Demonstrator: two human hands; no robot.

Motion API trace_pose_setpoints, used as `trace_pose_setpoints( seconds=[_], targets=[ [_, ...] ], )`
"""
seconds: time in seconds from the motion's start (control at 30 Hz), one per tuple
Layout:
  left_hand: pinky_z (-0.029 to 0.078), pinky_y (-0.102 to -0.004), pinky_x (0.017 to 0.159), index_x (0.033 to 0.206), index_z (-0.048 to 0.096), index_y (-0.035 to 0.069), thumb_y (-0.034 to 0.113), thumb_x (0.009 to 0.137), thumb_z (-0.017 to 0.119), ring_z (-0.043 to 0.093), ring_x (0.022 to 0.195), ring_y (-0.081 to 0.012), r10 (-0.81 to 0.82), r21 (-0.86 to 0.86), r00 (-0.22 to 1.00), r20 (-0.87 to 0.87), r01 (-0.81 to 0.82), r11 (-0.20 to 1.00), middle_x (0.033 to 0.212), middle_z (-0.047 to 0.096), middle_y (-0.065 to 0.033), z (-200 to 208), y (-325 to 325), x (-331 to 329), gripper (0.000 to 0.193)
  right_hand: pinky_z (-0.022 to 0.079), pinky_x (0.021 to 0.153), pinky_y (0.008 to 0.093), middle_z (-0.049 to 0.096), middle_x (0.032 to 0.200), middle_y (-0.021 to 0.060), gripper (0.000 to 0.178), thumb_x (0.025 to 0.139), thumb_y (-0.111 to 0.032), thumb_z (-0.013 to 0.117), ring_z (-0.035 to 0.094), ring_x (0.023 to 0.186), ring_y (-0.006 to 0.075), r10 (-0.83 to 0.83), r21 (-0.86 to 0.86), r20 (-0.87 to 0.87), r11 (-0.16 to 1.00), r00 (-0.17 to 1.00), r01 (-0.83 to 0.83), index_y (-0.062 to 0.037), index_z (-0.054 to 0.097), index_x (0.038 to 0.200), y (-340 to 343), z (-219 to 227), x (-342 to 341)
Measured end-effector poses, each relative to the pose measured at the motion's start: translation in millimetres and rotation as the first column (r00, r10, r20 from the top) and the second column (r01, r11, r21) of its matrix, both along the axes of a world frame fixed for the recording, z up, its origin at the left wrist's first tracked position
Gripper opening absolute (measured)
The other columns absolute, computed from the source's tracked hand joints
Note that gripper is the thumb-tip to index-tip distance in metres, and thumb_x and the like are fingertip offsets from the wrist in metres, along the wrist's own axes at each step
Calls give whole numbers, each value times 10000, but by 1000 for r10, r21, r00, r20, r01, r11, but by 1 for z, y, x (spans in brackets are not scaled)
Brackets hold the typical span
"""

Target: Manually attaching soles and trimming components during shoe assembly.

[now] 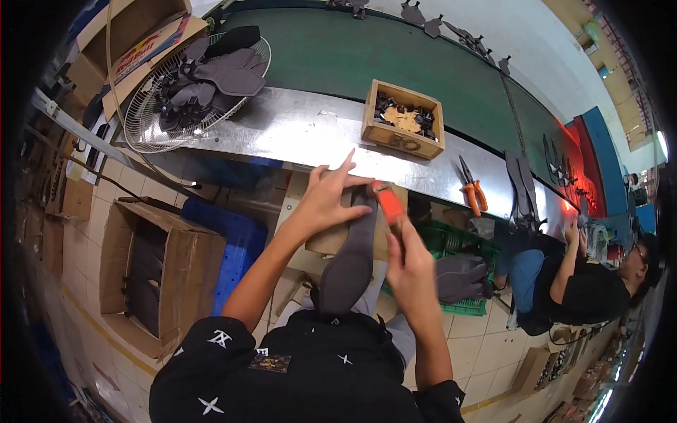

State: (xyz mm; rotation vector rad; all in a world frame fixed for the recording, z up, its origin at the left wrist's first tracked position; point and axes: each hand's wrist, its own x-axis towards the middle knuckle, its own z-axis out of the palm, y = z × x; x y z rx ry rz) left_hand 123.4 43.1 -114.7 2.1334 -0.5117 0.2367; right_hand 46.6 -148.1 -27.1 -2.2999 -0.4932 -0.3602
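Note:
A long dark grey sole-shaped piece (347,275) runs from near my lap up to a wooden block (326,238) at the bench edge. My left hand (330,196) has its fingers spread around the far end of this sole. Its thumb lies across the sole, while the index finger points toward the metal bench top. My right hand (412,271), slightly blurred, is closed round an orange-red tool (390,203) with a small metal part at its tip. That tool is over the sole's far end, close to my left fingertips; its exact kind is unclear.
A wooden box (409,143) of small dark parts and orange-handled pliers (474,194) rest on the metal bench (303,127). A wire basket (141,130) holds grey pieces. Beyond runs a green belt (317,53). A cardboard box (173,282) stands left; a person (592,289) sits right.

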Motion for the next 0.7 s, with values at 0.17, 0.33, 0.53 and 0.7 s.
trace_pose_setpoints(
  seconds=[0.17, 0.33, 0.53, 0.7],
  targets=[
    [85, -592, 1151, 1571, 44, 32, 425, 746, 803, 468, 1351, -239, 54, 100, 996, -77, -46, 994, 1261, 680, 31, -2, 3, -2, 1188, 530, 668, 332, 681, 967, 189, 307, 985, -98, 584, 634, 699, 191, -73, 51, 272, 997, 960, 61, 70, 572, 1242, -23, 44, -20],
    [26, -640, 1142, 1344, 608, 201, 420, 767, 781, 413, 1415, -246, 79, 224, 996, 34, -85, 971, 1253, 684, 52, 2, -1, 5, 641, 502, 641, 334, 649, 891, 211, 321, 958, -45, 592, 653, 676, 223, -102, 145, -96, 983, 990, 115, 8, 574, 1274, -2, -7, -2],
    [432, -436, 876, 977, 750, 94, 229, 849, 738, 653, 1000, -251, -140, -115, 990, -18, 137, 984, 992, 705, -45, 21, 6, -25, 187, 487, 623, 269, 643, 792, 111, 207, 969, -50, 601, 622, 696, 135, -190, 348, -210, 902, 959, 255, 35, 620, 1158, -26, 13, -23],
    [451, -299, 607, 885, 716, -34, 122, 856, 751, 588, 650, -182, -413, -472, 890, -195, 284, 834, 741, 618, -87, 89, 3, -95, 162, 519, 630, 363, 640, 977, 157, 441, 905, -64, 664, 645, 741, 300, -27, -122, 91, 992, 995, 38, -40, 570, 1335, -30, -24, 7]
  ],
)
